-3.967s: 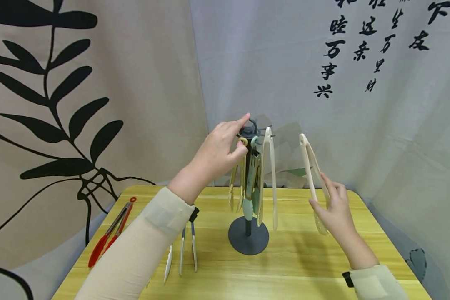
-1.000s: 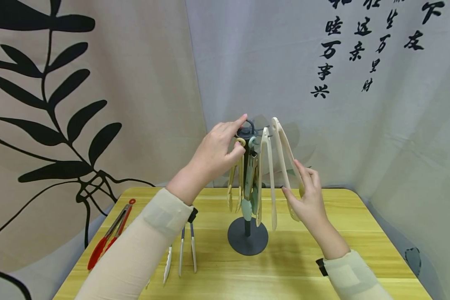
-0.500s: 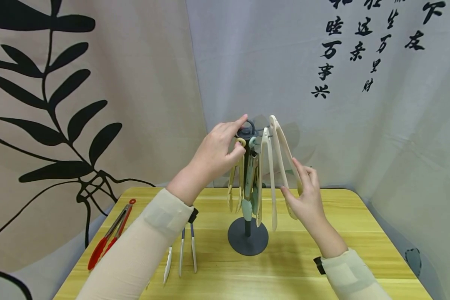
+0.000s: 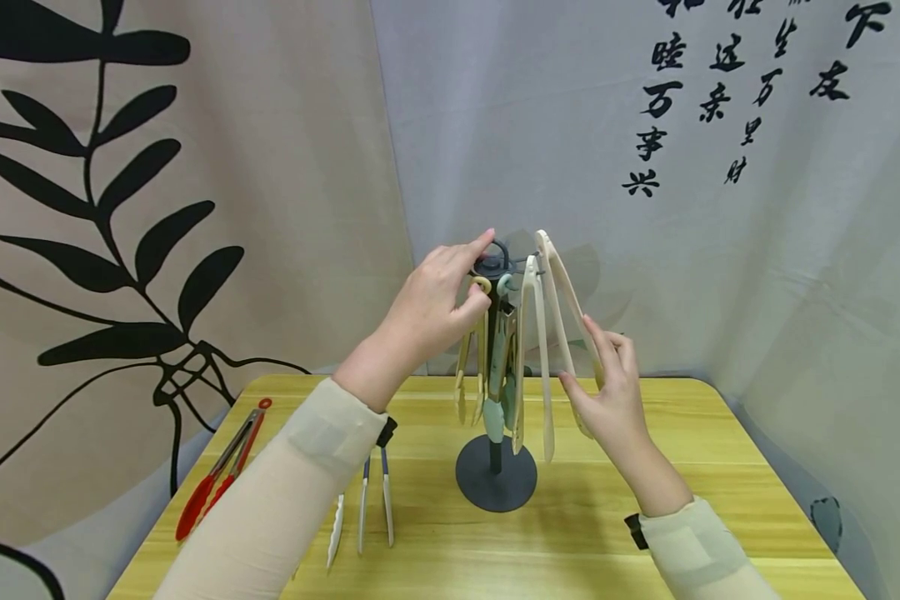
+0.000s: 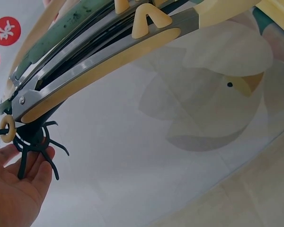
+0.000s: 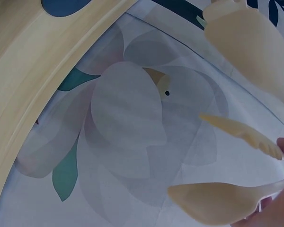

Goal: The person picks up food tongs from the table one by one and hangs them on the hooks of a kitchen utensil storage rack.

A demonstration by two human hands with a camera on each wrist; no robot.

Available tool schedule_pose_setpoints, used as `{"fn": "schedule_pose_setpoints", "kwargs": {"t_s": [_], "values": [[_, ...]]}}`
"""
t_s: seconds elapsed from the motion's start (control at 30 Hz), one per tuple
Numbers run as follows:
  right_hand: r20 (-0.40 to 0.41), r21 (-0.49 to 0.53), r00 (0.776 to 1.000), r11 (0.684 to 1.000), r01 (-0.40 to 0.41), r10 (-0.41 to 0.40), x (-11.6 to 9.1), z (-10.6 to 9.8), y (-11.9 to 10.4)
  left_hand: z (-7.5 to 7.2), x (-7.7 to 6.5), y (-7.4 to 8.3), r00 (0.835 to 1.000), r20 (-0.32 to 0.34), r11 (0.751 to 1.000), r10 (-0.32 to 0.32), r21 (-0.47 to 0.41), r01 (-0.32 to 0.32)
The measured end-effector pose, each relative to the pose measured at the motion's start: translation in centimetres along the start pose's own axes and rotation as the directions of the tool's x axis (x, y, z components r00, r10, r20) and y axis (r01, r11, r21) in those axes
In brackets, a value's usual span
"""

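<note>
My left hand (image 4: 450,287) grips the top of a dark grey utensil stand (image 4: 497,473), its forefinger at the top ring. In the left wrist view, the fingers (image 5: 41,182) lie around the hub below its curved hooks. My right hand (image 4: 617,392) pinches cream tongs (image 4: 558,308) by their two arms. Their top end is at a hook on the stand's right side; whether the hook passes through it I cannot tell. Similar cream tongs (image 4: 547,417) hang just left of them. Green tongs (image 4: 494,421) and yellow tongs (image 4: 462,392) also hang there.
Red-tipped tongs (image 4: 195,504) lie at the table's left. Metal tongs with blue grips (image 4: 387,508) and a white-tipped pair (image 4: 335,533) lie partly behind the left forearm. The wooden table (image 4: 645,500) stands before a printed curtain (image 4: 292,208).
Over four seconds, my right hand has carried the cream tongs left, from the table's right side to the stand's hook. In the last half second they shifted slightly left. The left hand keeps its hold.
</note>
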State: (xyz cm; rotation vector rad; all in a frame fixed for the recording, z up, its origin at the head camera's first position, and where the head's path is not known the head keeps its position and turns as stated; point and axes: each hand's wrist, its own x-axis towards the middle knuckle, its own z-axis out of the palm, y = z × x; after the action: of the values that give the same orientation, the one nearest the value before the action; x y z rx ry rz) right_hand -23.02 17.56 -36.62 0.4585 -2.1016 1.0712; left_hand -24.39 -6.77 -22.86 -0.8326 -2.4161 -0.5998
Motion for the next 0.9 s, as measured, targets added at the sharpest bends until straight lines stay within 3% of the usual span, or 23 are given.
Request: {"fn": "schedule_pose_setpoints", "kwargs": {"t_s": [0.9], "values": [[-0.018, -0.062, 0.995, 0.993, 0.097, -0.099, -0.17, 0.86, 0.17, 0.03, -0.03, -0.13, 1.000, -0.010, 1.000, 0.005, -0.003, -0.005]]}}
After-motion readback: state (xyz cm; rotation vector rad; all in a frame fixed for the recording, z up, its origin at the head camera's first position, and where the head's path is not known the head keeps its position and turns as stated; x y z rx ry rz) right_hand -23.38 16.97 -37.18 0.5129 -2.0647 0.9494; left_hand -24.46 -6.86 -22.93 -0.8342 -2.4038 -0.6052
